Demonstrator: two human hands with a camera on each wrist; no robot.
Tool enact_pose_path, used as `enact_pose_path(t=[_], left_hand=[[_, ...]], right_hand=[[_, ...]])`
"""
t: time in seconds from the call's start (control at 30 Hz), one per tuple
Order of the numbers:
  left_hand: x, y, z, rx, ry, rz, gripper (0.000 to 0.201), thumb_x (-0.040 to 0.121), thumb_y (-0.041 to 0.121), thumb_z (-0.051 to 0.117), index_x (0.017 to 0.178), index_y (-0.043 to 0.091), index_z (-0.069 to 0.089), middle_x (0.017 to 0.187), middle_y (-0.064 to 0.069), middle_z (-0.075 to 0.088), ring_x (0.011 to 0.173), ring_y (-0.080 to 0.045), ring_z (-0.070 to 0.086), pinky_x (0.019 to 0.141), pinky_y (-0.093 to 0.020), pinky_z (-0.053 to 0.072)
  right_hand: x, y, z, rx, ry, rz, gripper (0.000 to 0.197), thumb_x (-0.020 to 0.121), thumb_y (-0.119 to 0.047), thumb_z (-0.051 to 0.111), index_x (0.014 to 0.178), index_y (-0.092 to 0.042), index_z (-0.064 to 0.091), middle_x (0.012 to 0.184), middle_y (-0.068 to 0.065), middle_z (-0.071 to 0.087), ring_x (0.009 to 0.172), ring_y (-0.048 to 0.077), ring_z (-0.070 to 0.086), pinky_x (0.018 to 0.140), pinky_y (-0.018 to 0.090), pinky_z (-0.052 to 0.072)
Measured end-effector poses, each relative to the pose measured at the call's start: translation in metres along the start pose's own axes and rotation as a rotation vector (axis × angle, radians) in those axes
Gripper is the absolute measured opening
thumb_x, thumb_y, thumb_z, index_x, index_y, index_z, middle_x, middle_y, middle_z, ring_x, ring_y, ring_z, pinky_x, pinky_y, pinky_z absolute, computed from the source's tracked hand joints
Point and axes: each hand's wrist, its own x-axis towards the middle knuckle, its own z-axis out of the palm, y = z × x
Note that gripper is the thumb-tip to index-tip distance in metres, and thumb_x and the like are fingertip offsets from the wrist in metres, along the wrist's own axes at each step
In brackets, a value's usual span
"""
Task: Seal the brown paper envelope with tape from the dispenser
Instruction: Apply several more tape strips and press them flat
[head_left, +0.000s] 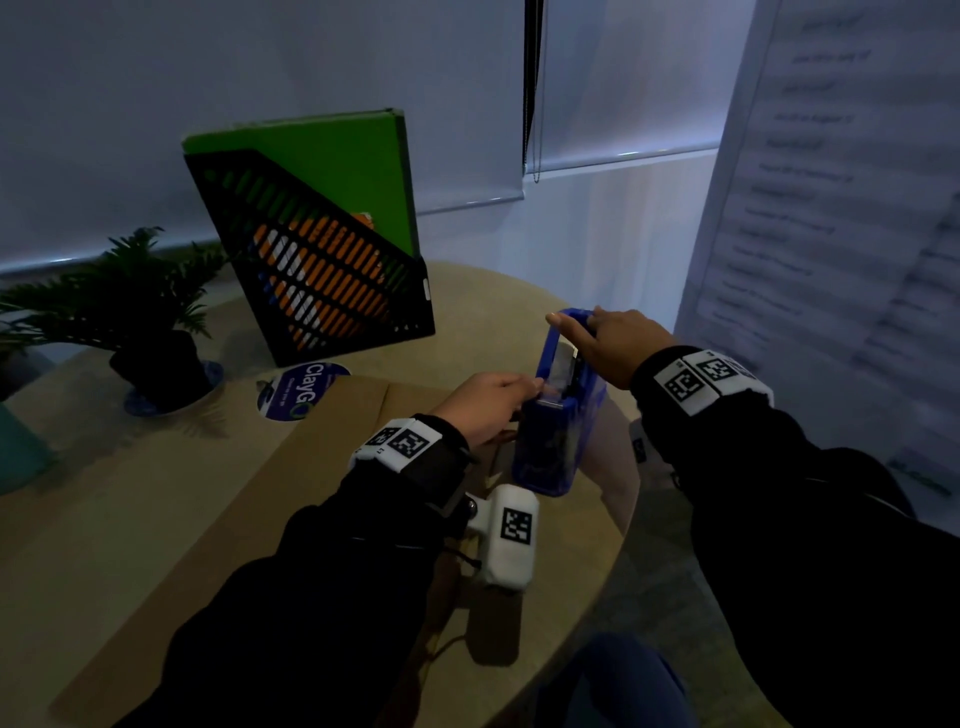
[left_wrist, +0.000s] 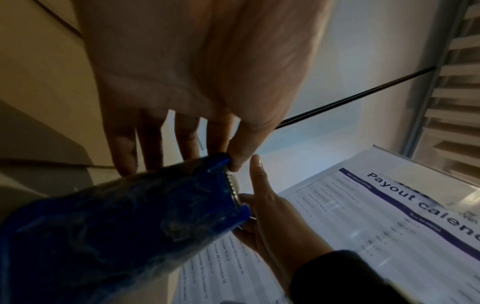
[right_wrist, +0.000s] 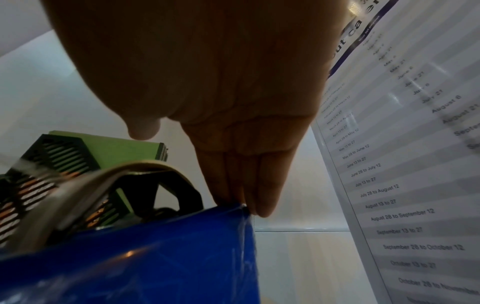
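The brown paper envelope (head_left: 208, 493) lies flat on the round table (head_left: 493, 306). By its right end stands the blue tape dispenser (head_left: 556, 441), also in the left wrist view (left_wrist: 116, 226) and the right wrist view (right_wrist: 155, 257). My left hand (head_left: 493, 405) is at the dispenser's cutter, where thumb and forefinger (left_wrist: 231, 162) pinch the tape end; its other fingers are straight. My right hand (head_left: 597, 338) lies over the dispenser's far top edge with straight fingers (right_wrist: 246, 201) pressing on it, thumb free. The beige tape roll (right_wrist: 85, 181) sits inside.
A black slotted file holder (head_left: 322, 270) with a green folder stands at the back of the table. A potted fern (head_left: 140, 312) is at the left, and a round blue sticker (head_left: 298, 389) is near the envelope. A printed calendar board (head_left: 831, 260) stands at the right. The table edge (head_left: 623, 509) curves just right of the dispenser.
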Motion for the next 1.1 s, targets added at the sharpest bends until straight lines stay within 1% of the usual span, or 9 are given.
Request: enact_pose_path(t=[0.13, 0.2, 0.27, 0.57, 0.67, 0.73, 0.83, 1.0, 1.1], left_hand=[[0.001, 0.009, 0.005, -0.067, 0.054, -0.094, 0.029, 0.093, 0.039, 0.052, 0.082, 0.02, 0.07, 0.092, 0.005, 0.068, 0.092, -0.017, 0.059, 0.088, -0.037, 0.045], [0.003, 0.01, 0.008, -0.082, 0.066, -0.101, 0.029, 0.09, 0.042, 0.059, 0.09, 0.016, 0.072, 0.091, 0.002, 0.068, 0.085, -0.016, 0.06, 0.078, -0.033, 0.045], [0.004, 0.009, 0.011, -0.09, 0.08, -0.096, 0.03, 0.089, 0.035, 0.063, 0.101, 0.008, 0.071, 0.093, -0.002, 0.067, 0.084, -0.018, 0.06, 0.071, -0.029, 0.044], [0.002, 0.016, 0.017, -0.201, 0.147, -0.107, 0.035, 0.086, 0.037, 0.065, 0.108, 0.01, 0.069, 0.113, -0.009, 0.069, 0.092, -0.024, 0.059, 0.079, -0.037, 0.044], [0.001, 0.014, 0.015, -0.224, 0.131, -0.118, 0.026, 0.085, 0.036, 0.065, 0.098, 0.015, 0.07, 0.104, -0.004, 0.067, 0.088, -0.02, 0.056, 0.077, -0.036, 0.044], [0.0, 0.013, 0.014, -0.233, 0.121, -0.117, 0.018, 0.086, 0.035, 0.065, 0.082, 0.019, 0.069, 0.097, -0.001, 0.067, 0.087, -0.018, 0.054, 0.081, -0.037, 0.042], [-0.003, 0.01, 0.012, -0.238, 0.123, -0.102, 0.024, 0.086, 0.033, 0.065, 0.067, 0.02, 0.067, 0.083, 0.003, 0.067, 0.088, -0.019, 0.054, 0.085, -0.038, 0.039], [-0.012, 0.006, 0.011, -0.234, 0.121, -0.074, 0.025, 0.087, 0.029, 0.065, 0.064, 0.02, 0.063, 0.08, 0.007, 0.065, 0.085, -0.013, 0.051, 0.079, -0.036, 0.039], [-0.017, 0.002, 0.009, -0.242, 0.105, -0.064, 0.022, 0.087, 0.027, 0.065, 0.066, 0.02, 0.063, 0.086, 0.006, 0.064, 0.087, -0.011, 0.051, 0.077, -0.035, 0.039]], right_hand=[[0.001, -0.001, -0.001, -0.007, -0.003, 0.013, 0.086, 0.089, -0.071, 0.015, 0.083, 0.0, 0.064, 0.081, 0.019, 0.062, 0.075, 0.03, 0.057, 0.071, 0.035, 0.044], [0.001, -0.001, -0.001, -0.003, 0.003, 0.009, 0.085, 0.089, -0.07, 0.015, 0.081, -0.001, 0.063, 0.08, 0.018, 0.061, 0.074, 0.029, 0.057, 0.07, 0.034, 0.043], [0.0, -0.001, 0.0, 0.007, 0.008, 0.005, 0.08, 0.09, -0.07, 0.015, 0.077, -0.004, 0.06, 0.078, 0.017, 0.06, 0.073, 0.029, 0.056, 0.07, 0.034, 0.042], [0.001, 0.001, 0.0, 0.047, 0.01, 0.023, 0.084, 0.089, -0.071, 0.016, 0.086, -0.002, 0.063, 0.081, 0.016, 0.061, 0.077, 0.03, 0.058, 0.071, 0.035, 0.043], [0.002, 0.001, 0.0, 0.03, -0.005, 0.026, 0.083, 0.09, -0.07, 0.016, 0.087, -0.001, 0.063, 0.082, 0.016, 0.06, 0.077, 0.029, 0.057, 0.073, 0.035, 0.044], [0.003, 0.001, 0.0, 0.026, -0.013, 0.034, 0.084, 0.089, -0.071, 0.015, 0.085, -0.002, 0.062, 0.08, 0.016, 0.059, 0.078, 0.03, 0.058, 0.074, 0.037, 0.046], [0.003, 0.001, -0.002, 0.03, -0.021, 0.042, 0.081, 0.089, -0.071, 0.016, 0.077, -0.003, 0.059, 0.075, 0.015, 0.058, 0.076, 0.031, 0.058, 0.073, 0.037, 0.046], [0.001, -0.008, -0.005, 0.033, -0.067, 0.05, 0.062, 0.09, -0.07, 0.017, 0.059, -0.021, 0.039, 0.084, 0.012, 0.052, 0.078, 0.027, 0.051, 0.074, 0.033, 0.04], [0.002, -0.009, -0.005, 0.022, -0.085, 0.062, 0.064, 0.089, -0.071, 0.016, 0.058, -0.021, 0.039, 0.087, 0.013, 0.052, 0.078, 0.027, 0.051, 0.074, 0.033, 0.039]])
